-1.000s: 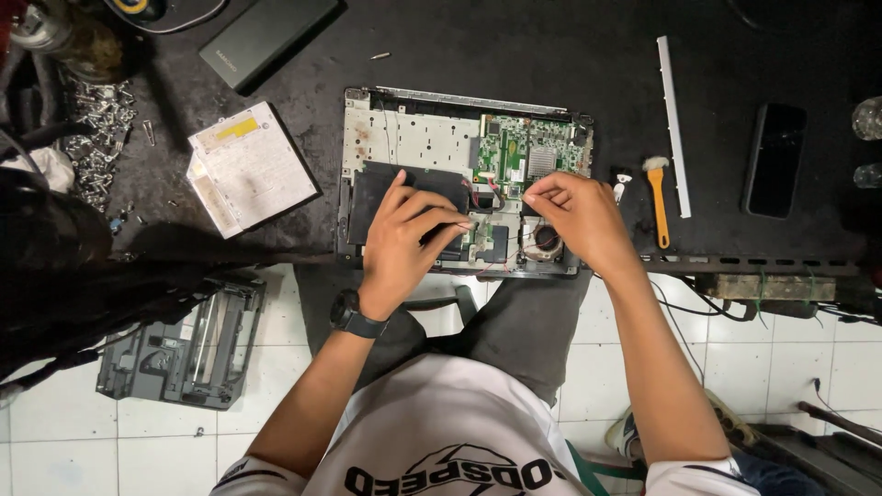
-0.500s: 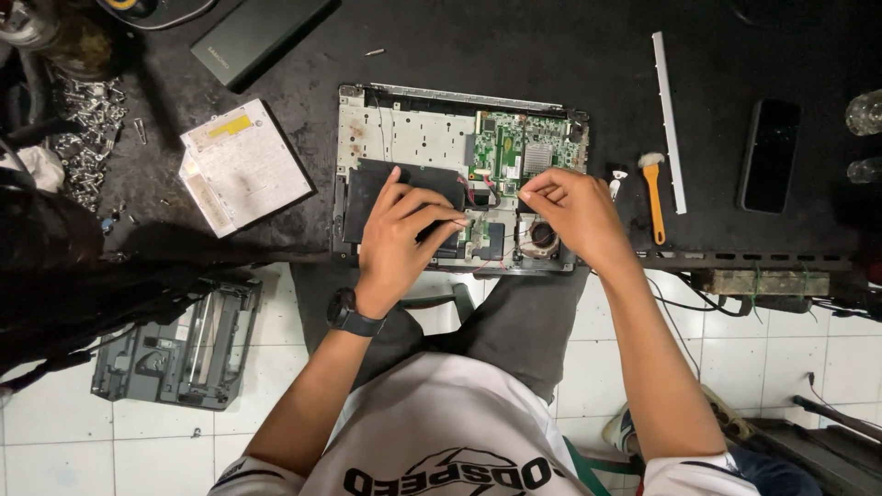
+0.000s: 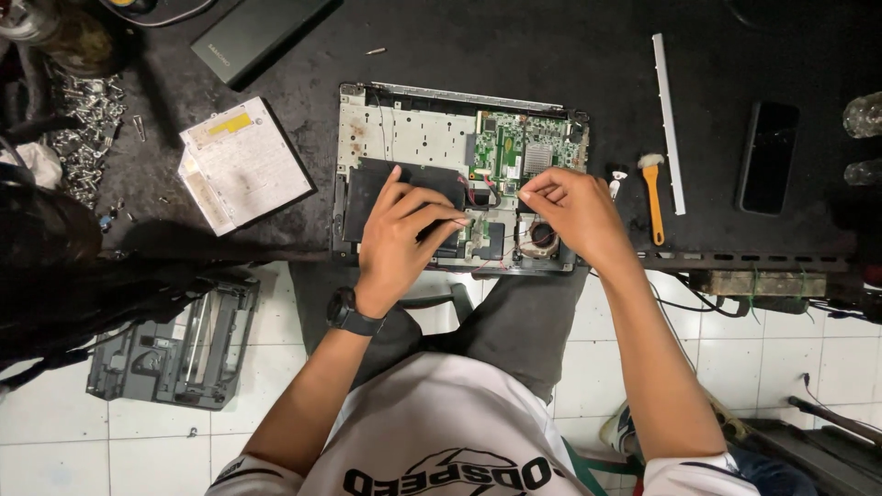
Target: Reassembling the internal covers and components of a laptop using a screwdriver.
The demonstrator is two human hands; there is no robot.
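An opened laptop base lies on the dark workbench, its green circuit board and round fan exposed. My left hand, with a black watch on its wrist, lies flat on the black panel at the base's lower left, and its fingertips reach towards the board. My right hand hovers over the fan area. Its thumb and forefinger are pinched together just below the board; anything between them is too small to see.
On the bench are a grey optical drive at left, a black slab, a pile of screws, a yellow-handled brush, a white strip and a black phone. A grey plastic housing sits on the tiled floor.
Both hands stay over the laptop base. My left fingers have crept slightly right towards the board, and my right hand's pinch has barely shifted.
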